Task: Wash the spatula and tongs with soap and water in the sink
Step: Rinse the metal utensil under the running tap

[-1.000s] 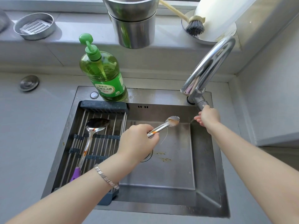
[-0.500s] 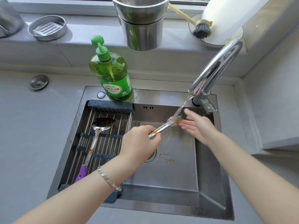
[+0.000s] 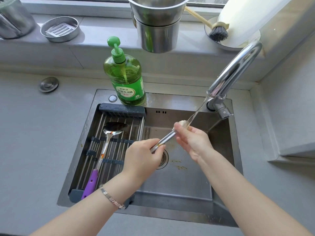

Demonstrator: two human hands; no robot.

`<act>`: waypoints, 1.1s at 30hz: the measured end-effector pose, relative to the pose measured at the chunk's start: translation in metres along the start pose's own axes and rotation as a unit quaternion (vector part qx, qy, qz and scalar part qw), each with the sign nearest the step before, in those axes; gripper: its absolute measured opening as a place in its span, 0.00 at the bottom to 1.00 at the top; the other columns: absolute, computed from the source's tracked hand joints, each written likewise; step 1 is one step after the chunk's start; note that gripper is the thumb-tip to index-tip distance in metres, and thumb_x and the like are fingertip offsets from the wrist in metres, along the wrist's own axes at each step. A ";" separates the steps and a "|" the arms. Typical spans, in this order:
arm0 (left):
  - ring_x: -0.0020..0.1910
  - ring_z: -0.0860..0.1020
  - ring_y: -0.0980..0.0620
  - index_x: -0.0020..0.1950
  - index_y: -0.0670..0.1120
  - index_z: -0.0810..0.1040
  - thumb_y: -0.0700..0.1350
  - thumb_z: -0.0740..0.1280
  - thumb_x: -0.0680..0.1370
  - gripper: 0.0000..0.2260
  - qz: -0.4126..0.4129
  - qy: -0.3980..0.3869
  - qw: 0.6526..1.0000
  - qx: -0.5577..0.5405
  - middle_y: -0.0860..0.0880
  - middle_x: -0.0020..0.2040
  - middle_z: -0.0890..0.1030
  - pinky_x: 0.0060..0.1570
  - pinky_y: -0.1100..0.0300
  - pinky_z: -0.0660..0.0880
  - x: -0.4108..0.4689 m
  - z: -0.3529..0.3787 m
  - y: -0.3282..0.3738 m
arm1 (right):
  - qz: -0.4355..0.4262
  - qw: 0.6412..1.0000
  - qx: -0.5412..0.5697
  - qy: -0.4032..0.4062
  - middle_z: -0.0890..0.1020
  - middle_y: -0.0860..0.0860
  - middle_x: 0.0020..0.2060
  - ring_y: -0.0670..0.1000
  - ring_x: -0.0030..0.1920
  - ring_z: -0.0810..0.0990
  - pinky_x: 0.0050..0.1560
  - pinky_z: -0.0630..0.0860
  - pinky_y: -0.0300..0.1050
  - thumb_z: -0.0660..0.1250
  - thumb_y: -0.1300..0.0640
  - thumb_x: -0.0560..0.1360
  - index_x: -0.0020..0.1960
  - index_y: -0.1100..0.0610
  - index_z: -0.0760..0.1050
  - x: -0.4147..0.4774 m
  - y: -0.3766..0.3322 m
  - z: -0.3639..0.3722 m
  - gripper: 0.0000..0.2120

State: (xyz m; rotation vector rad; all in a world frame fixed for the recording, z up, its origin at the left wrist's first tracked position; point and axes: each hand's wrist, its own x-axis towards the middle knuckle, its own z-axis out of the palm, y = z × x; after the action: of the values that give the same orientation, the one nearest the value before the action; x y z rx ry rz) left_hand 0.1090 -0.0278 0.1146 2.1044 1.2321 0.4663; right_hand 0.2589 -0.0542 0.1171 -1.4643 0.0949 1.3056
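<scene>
Purple-handled spatula (image 3: pixel 109 138) lies on the rack (image 3: pixel 121 110), left side of the sink (image 3: pixel 179 184). Left hand (image 3: pixel 143 157) is wrapped round the near end of the tongs (image 3: pixel 166 139), shaft runs away up-right, right hand (image 3: pixel 192 142) pinches the far tip, right under the faucet (image 3: pixel 235 70) stream.

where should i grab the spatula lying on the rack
Take the spatula by its purple handle, coming from above at the near end. It lies flat across the rack bars, handle toward the person; the far blade looks soiled.
</scene>
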 end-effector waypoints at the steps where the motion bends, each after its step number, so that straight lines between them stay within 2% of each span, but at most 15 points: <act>1: 0.25 0.69 0.47 0.33 0.43 0.78 0.51 0.64 0.72 0.14 0.005 -0.002 1.000 -0.001 0.49 0.23 0.71 0.26 0.59 0.62 -0.002 0.000 0.000 | -0.002 1.000 -0.003 0.021 0.80 0.47 0.28 0.41 0.26 0.77 0.27 0.76 0.31 0.72 0.54 0.71 0.39 0.57 0.76 0.000 -0.002 0.000 0.08; 4: 0.25 0.68 0.47 0.32 0.42 0.78 0.50 0.64 0.72 0.13 0.006 -0.006 1.000 -0.006 0.49 0.22 0.70 0.27 0.59 0.62 -0.004 0.002 0.003 | -0.005 0.999 0.000 0.053 0.77 0.49 0.31 0.44 0.30 0.75 0.25 0.75 0.32 0.69 0.50 0.73 0.39 0.58 0.75 0.002 -0.003 0.000 0.12; 8: 0.27 0.72 0.45 0.35 0.43 0.81 0.51 0.65 0.71 0.12 -0.016 0.003 0.999 -0.039 0.46 0.24 0.74 0.27 0.55 0.67 -0.001 0.002 0.000 | -0.023 0.999 -0.029 -0.013 0.79 0.49 0.35 0.42 0.33 0.79 0.30 0.76 0.30 0.72 0.59 0.71 0.41 0.56 0.76 -0.005 0.003 0.005 0.04; 11: 0.27 0.72 0.46 0.37 0.44 0.82 0.52 0.65 0.71 0.13 -0.011 -0.004 0.998 -0.059 0.46 0.25 0.76 0.28 0.54 0.68 0.001 0.000 0.003 | -0.031 0.997 -0.059 0.034 0.78 0.48 0.29 0.41 0.24 0.76 0.25 0.74 0.31 0.71 0.51 0.72 0.37 0.57 0.76 -0.006 -0.005 0.006 0.10; 14: 0.28 0.73 0.47 0.38 0.43 0.83 0.51 0.66 0.71 0.12 -0.019 -0.012 0.998 -0.062 0.46 0.26 0.77 0.29 0.56 0.68 0.004 0.001 0.010 | -0.001 0.996 -0.014 0.084 0.77 0.49 0.28 0.41 0.20 0.74 0.21 0.72 0.33 0.64 0.44 0.75 0.35 0.56 0.74 0.000 -0.009 0.006 0.18; 16: 0.29 0.74 0.51 0.41 0.44 0.84 0.47 0.69 0.72 0.07 -0.050 -0.027 0.995 -0.084 0.49 0.28 0.78 0.32 0.59 0.69 0.008 0.003 0.013 | -0.010 0.998 0.025 0.060 0.77 0.48 0.29 0.42 0.25 0.75 0.25 0.74 0.33 0.65 0.48 0.76 0.36 0.56 0.74 0.002 -0.004 0.006 0.14; 18: 0.30 0.75 0.56 0.43 0.45 0.84 0.42 0.70 0.73 0.04 -0.080 -0.050 0.989 -0.115 0.51 0.30 0.80 0.34 0.61 0.70 0.015 0.003 0.018 | -0.021 0.999 0.047 0.003 0.78 0.48 0.31 0.42 0.28 0.77 0.28 0.76 0.32 0.67 0.58 0.75 0.39 0.56 0.75 -0.001 0.002 0.005 0.07; 20: 0.26 0.74 0.60 0.43 0.44 0.83 0.40 0.70 0.73 0.03 -0.117 -0.096 0.973 -0.176 0.53 0.27 0.79 0.31 0.67 0.71 0.023 0.002 0.024 | -0.026 0.997 0.066 -0.019 0.81 0.47 0.28 0.42 0.27 0.79 0.30 0.77 0.33 0.69 0.63 0.73 0.39 0.58 0.76 -0.003 -0.002 -0.001 0.04; 23: 0.20 0.71 0.61 0.46 0.40 0.81 0.42 0.66 0.78 0.06 -0.201 -0.199 0.902 -0.327 0.51 0.25 0.76 0.25 0.70 0.70 0.035 0.001 0.041 | -0.036 0.995 0.095 0.003 0.80 0.47 0.25 0.42 0.26 0.77 0.30 0.77 0.32 0.70 0.62 0.71 0.38 0.58 0.75 -0.001 -0.013 -0.013 0.06; 25: 0.19 0.70 0.59 0.42 0.42 0.80 0.47 0.62 0.80 0.13 -0.231 -0.232 0.892 -0.311 0.51 0.24 0.76 0.25 0.68 0.70 0.043 0.005 0.046 | -0.029 0.995 0.091 0.000 0.81 0.47 0.26 0.42 0.26 0.77 0.30 0.76 0.32 0.70 0.61 0.72 0.38 0.58 0.74 0.000 -0.018 -0.019 0.06; 29: 0.15 0.67 0.58 0.34 0.43 0.78 0.53 0.61 0.80 0.20 -0.243 -0.225 0.916 -0.226 0.52 0.18 0.72 0.22 0.69 0.68 0.055 0.013 0.053 | -0.024 0.996 0.085 0.004 0.81 0.50 0.35 0.41 0.26 0.78 0.29 0.76 0.32 0.72 0.61 0.70 0.44 0.58 0.74 0.001 -0.019 -0.026 0.07; 33: 0.20 0.68 0.60 0.44 0.37 0.80 0.45 0.61 0.80 0.14 -0.173 -0.263 0.916 -0.250 0.53 0.24 0.75 0.25 0.70 0.67 0.051 0.017 0.048 | -0.048 0.996 0.065 0.032 0.78 0.49 0.34 0.43 0.32 0.76 0.30 0.76 0.30 0.72 0.60 0.70 0.42 0.58 0.74 0.001 -0.023 -0.032 0.07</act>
State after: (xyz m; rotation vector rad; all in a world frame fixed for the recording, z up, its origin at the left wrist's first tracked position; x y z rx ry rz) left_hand 0.1748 -0.0067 0.1345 1.4055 0.9967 0.0297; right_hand 0.2953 -0.0679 0.1240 -1.3824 0.1472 1.1531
